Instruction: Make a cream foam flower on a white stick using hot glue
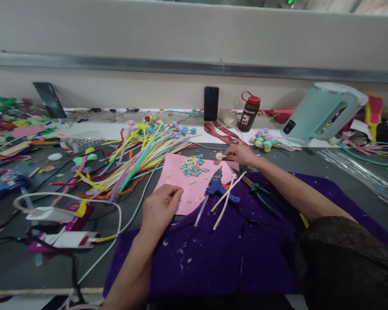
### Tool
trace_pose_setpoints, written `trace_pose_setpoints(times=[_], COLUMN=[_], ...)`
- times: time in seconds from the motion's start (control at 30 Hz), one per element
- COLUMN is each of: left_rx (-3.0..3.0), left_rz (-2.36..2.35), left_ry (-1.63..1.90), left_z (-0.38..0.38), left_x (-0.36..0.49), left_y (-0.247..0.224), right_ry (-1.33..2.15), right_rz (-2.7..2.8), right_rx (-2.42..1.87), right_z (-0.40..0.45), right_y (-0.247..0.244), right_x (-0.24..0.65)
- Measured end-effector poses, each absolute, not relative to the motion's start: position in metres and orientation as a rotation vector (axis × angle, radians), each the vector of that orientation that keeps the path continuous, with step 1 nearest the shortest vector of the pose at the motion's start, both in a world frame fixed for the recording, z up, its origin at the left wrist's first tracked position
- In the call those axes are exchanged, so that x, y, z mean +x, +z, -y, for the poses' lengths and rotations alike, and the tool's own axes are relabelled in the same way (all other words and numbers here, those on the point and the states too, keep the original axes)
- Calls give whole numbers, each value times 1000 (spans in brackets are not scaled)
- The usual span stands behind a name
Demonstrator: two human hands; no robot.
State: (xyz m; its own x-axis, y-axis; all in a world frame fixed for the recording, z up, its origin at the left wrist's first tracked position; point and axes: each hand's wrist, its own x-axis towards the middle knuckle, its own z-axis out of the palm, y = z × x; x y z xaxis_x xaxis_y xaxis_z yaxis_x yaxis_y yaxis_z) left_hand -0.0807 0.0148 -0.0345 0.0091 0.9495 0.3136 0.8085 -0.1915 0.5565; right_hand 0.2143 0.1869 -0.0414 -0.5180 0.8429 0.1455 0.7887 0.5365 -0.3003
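My right hand (242,155) reaches over the far right edge of the pink sheet (163,176), its fingers pinching the short end of a small cream fluffy flower (219,156). At the sheet's near left edge rests my left hand (161,204), fingers curled and thumb pressed in; anything inside is hidden. Between the hands lies a blue glue gun (216,187) with a clear glue stick (201,211) in its back. Cream chenille stems (224,204) lie crossed beside it. A pile of short pastel chenille pieces (192,165) sits on the sheet.
Green-handled pliers (261,196) lie on the purple cloth (194,262). A bundle of coloured chenille stems (139,159) spreads at left, near a power strip (61,232) with cables. Behind stand a phone (211,103), a bottle (248,114) and a pale green kettle (321,112).
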Motion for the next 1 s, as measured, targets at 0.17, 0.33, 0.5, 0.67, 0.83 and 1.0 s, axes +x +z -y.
trace_pose_setpoints(times=[0.17,0.33,0.5,0.67,0.83,1.0], left_rx=[2083,2079,2067,2065,2075,2076], left_rz=[-1819,-1808,-1803,-1786,-1789,-1778], left_ry=[940,939,937,947,950,946], left_z=[-13,-13,-12,-12,-12,-12], left_x=[-80,-80,-80,-80,-79,-79], left_y=[-33,-33,-33,-32,-33,-33], right_ry=[492,658,874,590,189,84], right_rz=[2459,2375,2280,2454,2708,2756], right_rx=[-1194,-1108,-1070,-1073,-1078,-1118], right_z=[-187,-183,-180,-181,-182,-181], right_y=[-21,-11,-8,-11,-23,-34], right_x=[208,196,187,185,186,184])
